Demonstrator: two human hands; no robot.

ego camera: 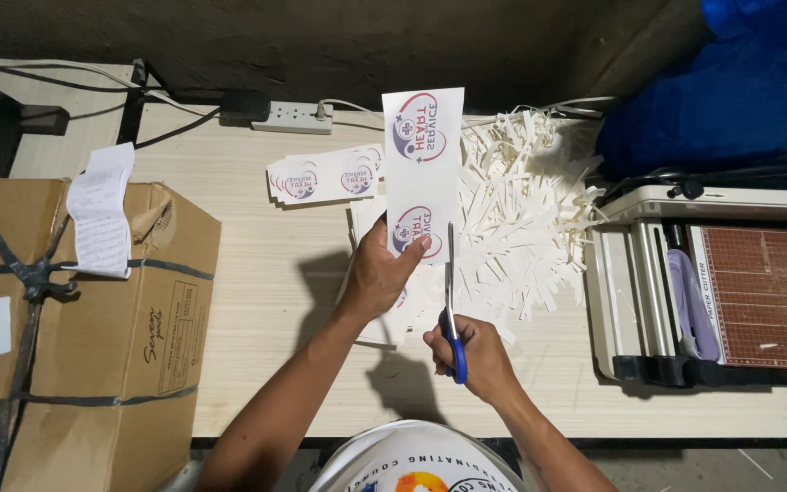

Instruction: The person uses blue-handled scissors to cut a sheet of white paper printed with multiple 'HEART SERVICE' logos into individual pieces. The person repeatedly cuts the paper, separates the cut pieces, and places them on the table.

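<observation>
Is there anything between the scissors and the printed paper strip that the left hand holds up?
Nothing visible does. The scissors in the right hand already meet the lower right edge of the printed strip, beside the left hand.

On the counter [257, 364], a cardboard box [84, 337] sits left and a paper cutter [730, 292] right. Between them lie a sticker stack [321, 178] and, to its right, paper strips [521, 219]; a power strip [293, 116] lies behind.

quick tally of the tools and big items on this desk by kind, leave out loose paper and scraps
scissors, in the right hand: 1
paper cutter: 1
cardboard box: 1
power strip: 1
total: 4
The left hand holds a printed sheet, not counted.
</observation>
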